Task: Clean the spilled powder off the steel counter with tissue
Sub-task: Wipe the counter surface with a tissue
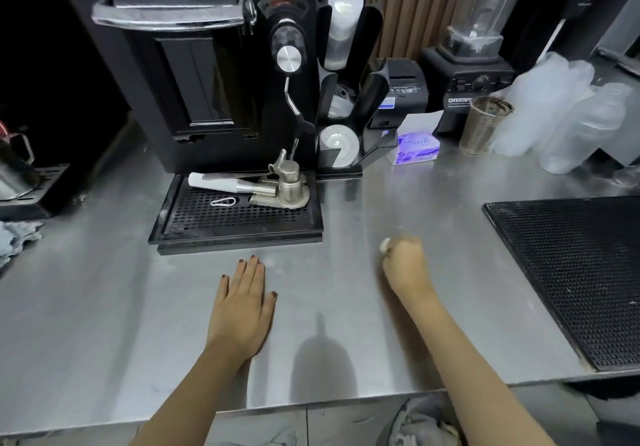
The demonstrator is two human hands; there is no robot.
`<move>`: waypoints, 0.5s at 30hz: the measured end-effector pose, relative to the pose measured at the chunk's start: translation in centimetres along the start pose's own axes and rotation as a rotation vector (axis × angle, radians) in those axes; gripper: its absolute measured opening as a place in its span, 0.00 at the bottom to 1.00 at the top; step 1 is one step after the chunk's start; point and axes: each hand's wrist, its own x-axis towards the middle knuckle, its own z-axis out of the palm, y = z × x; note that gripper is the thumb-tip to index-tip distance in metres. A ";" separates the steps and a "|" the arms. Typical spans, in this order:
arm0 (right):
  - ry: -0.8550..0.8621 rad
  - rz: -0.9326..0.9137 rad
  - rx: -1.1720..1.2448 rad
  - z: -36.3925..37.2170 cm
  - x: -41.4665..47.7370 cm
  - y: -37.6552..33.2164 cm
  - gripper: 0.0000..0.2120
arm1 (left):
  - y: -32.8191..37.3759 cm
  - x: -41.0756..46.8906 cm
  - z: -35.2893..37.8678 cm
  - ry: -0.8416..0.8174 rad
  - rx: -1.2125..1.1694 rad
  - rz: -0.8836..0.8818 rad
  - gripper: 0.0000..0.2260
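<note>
Two bare forearms, left hand (244,307) with dark-varnished fingernails, right hand (403,262) slightly blurred

Espresso machine (194,74), blender (474,47), black mat (571,272)

Tissue box (417,147) behind on steel counter (121,307) — rubber mat (581,272) at right

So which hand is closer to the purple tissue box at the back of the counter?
Right. The right hand, gripping a tissue wad, is almost straight in front of the tissue box. The left hand lies flat farther left and nearer the counter edge.
</note>
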 end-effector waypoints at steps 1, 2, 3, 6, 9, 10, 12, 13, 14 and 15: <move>-0.045 -0.075 -0.013 0.6 -1.8 -1.2 0.06 | 0.0 0.0 0.1 0.001 -0.007 0.002 0.38; -0.107 -0.147 -0.013 0.7 -3.8 -2.1 0.07 | 0.0 0.0 0.1 0.004 -0.012 0.006 0.38; -0.136 -0.218 -0.006 0.7 -5.0 -2.3 0.08 | 0.0 0.1 0.1 0.005 -0.013 0.007 0.38; -0.088 -0.215 -0.017 -0.4 -1.9 -0.1 0.05 | 0.0 0.2 0.1 0.001 0.005 0.010 0.38; -0.044 0.008 -0.130 -2.3 4.8 2.2 0.06 | -0.1 0.2 0.1 0.000 0.005 0.006 0.37; -0.038 0.080 -0.128 -2.5 6.2 2.4 0.06 | -0.1 0.2 0.2 0.002 0.004 0.007 0.37; -0.017 0.109 -0.126 -2.3 6.9 1.7 0.08 | -0.1 0.2 0.2 0.009 -0.005 0.008 0.37; 0.010 0.035 -0.095 -1.7 6.2 1.1 0.08 | -0.1 0.2 0.2 0.005 -0.001 0.010 0.37; 0.020 -0.059 -0.064 -1.0 4.6 0.6 0.09 | -0.1 0.1 0.2 -0.002 0.005 0.013 0.37; -0.008 -0.157 -0.048 -0.8 2.5 -0.1 0.12 | -0.1 0.1 0.1 -0.004 0.007 0.012 0.37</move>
